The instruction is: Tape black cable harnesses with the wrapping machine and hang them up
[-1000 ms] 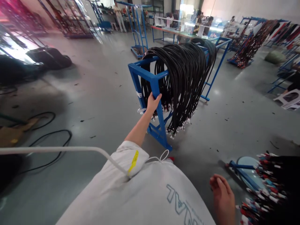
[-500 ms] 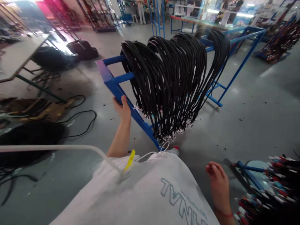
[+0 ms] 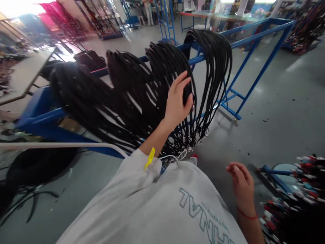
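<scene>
My left hand (image 3: 179,98) reaches over the black cable bundles (image 3: 127,91), its thumb and fingers apart with no cable gripped. Whether the fingers touch the cables behind them I cannot tell. Several bundles hang doubled over the bars of a blue metal rack (image 3: 264,51), their connector ends (image 3: 188,145) dangling low near my feet. One separate bundle (image 3: 215,51) hangs further right on the rack, beyond my left hand. My right hand (image 3: 242,183), with a red band at the wrist, hovers low beside my shirt; its fingers are curled together and nothing shows in them.
Close on my right, a second blue frame (image 3: 274,179) stands beside a mass of cables with red, white and blue ends (image 3: 304,189). Coiled black cable (image 3: 40,176) lies on the floor at left, near a table (image 3: 22,74). A person (image 3: 148,12) stands far back.
My left hand has let go of the rack's near end and moved right, over the cables. The rack's near end now appears further left and closer. My right hand keeps its curled pose.
</scene>
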A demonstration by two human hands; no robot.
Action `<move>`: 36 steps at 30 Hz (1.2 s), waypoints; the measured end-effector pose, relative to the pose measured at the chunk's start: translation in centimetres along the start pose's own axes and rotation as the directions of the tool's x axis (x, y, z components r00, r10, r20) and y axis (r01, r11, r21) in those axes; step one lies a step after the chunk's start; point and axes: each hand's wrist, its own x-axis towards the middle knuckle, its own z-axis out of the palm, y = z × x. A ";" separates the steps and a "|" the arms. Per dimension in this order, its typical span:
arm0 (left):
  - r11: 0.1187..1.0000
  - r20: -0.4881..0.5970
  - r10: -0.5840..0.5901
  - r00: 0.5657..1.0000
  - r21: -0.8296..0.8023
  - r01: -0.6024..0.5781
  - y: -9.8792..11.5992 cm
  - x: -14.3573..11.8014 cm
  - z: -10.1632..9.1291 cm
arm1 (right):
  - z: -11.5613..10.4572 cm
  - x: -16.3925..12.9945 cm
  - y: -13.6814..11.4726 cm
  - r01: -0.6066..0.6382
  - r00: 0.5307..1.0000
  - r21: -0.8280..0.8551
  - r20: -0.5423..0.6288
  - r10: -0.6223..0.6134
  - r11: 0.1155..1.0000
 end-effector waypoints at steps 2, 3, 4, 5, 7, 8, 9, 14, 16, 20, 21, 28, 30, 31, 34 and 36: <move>0.999 0.042 -0.033 0.999 0.029 0.031 -0.4 3.3 0.6 | -1.0 -0.9 -0.2 0.005 0.996 0.044 -0.091 -0.001 0.999; 0.997 0.035 -0.055 0.998 0.049 0.054 -1.1 4.6 0.6 | -1.5 -1.3 -0.3 0.005 0.990 0.063 -0.141 0.004 0.998; 0.994 0.024 -0.085 0.996 0.066 0.084 -2.0 5.6 0.3 | -2.0 -1.7 -0.4 0.006 0.982 0.079 -0.189 0.009 0.997; 0.990 0.011 -0.120 0.993 0.076 0.119 -3.0 6.2 -0.1 | -2.4 -1.9 -0.4 0.009 0.974 0.089 -0.227 0.012 0.996; 0.975 -0.013 -0.191 0.981 0.117 0.191 -4.8 6.2 -1.8 | -3.1 -1.9 -0.4 0.019 0.964 0.098 -0.267 0.007 0.995; 0.959 -0.037 -0.229 0.973 0.162 0.232 -5.5 5.6 -3.0 | -3.2 -1.5 -0.5 0.029 0.963 0.092 -0.269 -0.003 0.995; 0.935 -0.075 -0.268 0.961 0.220 0.278 -6.0 4.8 -4.3 | -3.2 -0.8 -0.7 0.040 0.966 0.079 -0.258 -0.018 0.996; 0.761 -0.343 -0.355 0.870 0.435 0.482 -6.9 0.5 -9.6 | 0.1 7.8 -4.0 0.205 0.977 -0.125 -0.026 -0.210 0.971; 0.721 -0.361 -0.345 0.866 0.489 0.491 -7.3 0.0 -10.1 | 3.4 13.7 -7.1 0.402 0.914 -0.273 0.166 -0.369 0.874; 0.747 -0.382 -0.338 0.860 0.447 0.492 -8.6 0.2 -9.8 | 13.9 25.8 -15.2 0.810 0.578 -0.386 0.401 -0.711 0.442; 0.756 -0.390 -0.332 0.859 0.435 0.490 -8.9 0.2 -9.8 | 16.9 28.2 -17.3 0.854 0.497 -0.405 0.452 -0.741 0.326; 0.778 -0.411 -0.282 0.867 0.432 0.457 -9.5 0.2 -10.3 | 31.3 32.7 -24.3 0.730 0.630 -0.666 0.567 -0.531 0.154; 0.799 -0.385 -0.276 0.880 0.418 0.433 -9.7 0.4 -10.1 | 33.2 31.0 -23.7 0.772 0.575 -0.615 0.570 -0.587 0.159; 0.813 -0.367 -0.274 0.889 0.405 0.418 -9.9 0.6 -10.0 | 34.1 29.9 -23.2 0.818 0.525 -0.554 0.605 -0.598 0.158; 0.848 -0.337 -0.265 0.903 0.365 0.385 -10.8 0.9 -9.7 | 36.8 26.6 -21.5 0.906 0.391 -0.408 0.701 -0.596 0.115; 0.854 -0.342 -0.257 0.904 0.357 0.378 -11.4 1.1 -9.6 | 38.2 25.3 -20.8 0.909 0.368 -0.410 0.717 -0.592 0.069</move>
